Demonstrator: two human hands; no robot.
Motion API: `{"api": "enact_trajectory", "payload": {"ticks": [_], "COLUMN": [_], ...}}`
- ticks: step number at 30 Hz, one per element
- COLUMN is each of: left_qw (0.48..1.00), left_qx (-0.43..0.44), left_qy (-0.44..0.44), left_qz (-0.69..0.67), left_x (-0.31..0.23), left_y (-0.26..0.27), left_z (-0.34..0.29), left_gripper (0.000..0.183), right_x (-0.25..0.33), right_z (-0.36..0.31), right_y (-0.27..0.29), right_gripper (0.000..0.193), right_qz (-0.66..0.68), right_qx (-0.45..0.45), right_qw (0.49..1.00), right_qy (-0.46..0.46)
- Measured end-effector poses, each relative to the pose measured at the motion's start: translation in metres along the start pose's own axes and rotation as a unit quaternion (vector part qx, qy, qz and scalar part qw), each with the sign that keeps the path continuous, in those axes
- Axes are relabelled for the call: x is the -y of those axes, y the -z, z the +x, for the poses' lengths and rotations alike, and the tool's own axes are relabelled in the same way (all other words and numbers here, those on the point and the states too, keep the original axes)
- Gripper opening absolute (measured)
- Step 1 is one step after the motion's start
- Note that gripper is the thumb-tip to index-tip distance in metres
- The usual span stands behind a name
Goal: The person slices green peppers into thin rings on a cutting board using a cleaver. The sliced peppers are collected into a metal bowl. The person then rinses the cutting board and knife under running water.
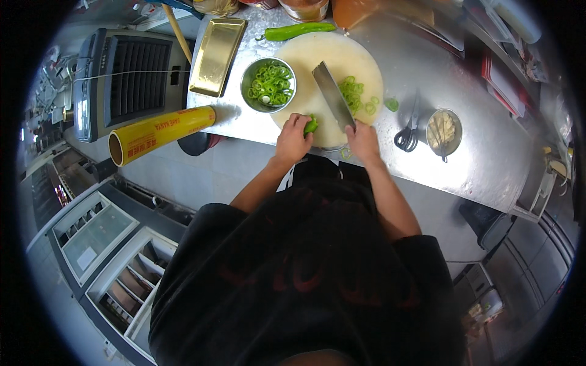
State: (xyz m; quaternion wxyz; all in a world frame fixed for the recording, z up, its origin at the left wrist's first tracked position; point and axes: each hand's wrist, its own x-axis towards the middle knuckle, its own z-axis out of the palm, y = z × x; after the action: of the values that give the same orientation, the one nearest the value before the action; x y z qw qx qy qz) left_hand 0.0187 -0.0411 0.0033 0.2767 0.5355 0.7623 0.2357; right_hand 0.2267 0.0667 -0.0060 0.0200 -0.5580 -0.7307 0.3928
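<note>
On the round, pale cutting board [299, 49], my left hand [294, 137] is closed around a piece of green pepper [311, 124] near the board's front edge. My right hand [364, 141] grips the handle of a cleaver [331, 91], its broad blade slanting away to the upper left across the board. Sliced green pepper rings [351, 91] lie to the right of the blade. A metal bowl [245, 97] left of the board holds many more pepper rings. One whole long green pepper [299, 31] rests along the board's far edge.
Scissors [407, 137] and a metal bowl with pale chopped food [444, 131] sit to the right on the steel table [476, 165]. A gold-coloured tray [217, 58] stands back left. A yellow roll [162, 134] juts past the table's left edge. Jars [305, 9] line the back.
</note>
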Motion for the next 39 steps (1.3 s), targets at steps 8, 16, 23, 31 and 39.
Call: {"api": "enact_trajectory", "payload": {"ticks": [8, 16, 23, 31, 39], "left_qw": [0.994, 0.975, 0.901, 0.906, 0.936], "left_qx": [-0.076, -0.034, 0.095, 0.088, 0.032], "left_qy": [0.053, -0.181, -0.297, -0.297, -0.306], "left_qz": [-0.051, 0.124, 0.303, 0.288, 0.171], "left_x": [0.018, -0.028, -0.042, -0.035, -0.056], "left_y": [-0.011, -0.017, -0.099, -0.123, -0.068], "left_z": [0.029, -0.013, -0.042, -0.049, -0.027], "left_gripper": [0.040, 0.023, 0.019, 0.016, 0.009], "right_x": [-0.013, -0.014, -0.024, -0.007, -0.011], "right_z": [0.058, 0.021, 0.012, 0.004, 0.003], "right_y": [0.054, 0.045, 0.049, 0.061, 0.073], "right_gripper": [0.035, 0.033, 0.026, 0.027, 0.029], "right_qz": [-0.032, -0.078, -0.067, -0.072, -0.088], "right_qx": [0.052, 0.043, 0.052, 0.078, 0.097], "right_qw": [0.998, 0.996, 0.996, 0.994, 0.991], "right_qy": [-0.001, 0.015, 0.008, -0.023, 0.002]}}
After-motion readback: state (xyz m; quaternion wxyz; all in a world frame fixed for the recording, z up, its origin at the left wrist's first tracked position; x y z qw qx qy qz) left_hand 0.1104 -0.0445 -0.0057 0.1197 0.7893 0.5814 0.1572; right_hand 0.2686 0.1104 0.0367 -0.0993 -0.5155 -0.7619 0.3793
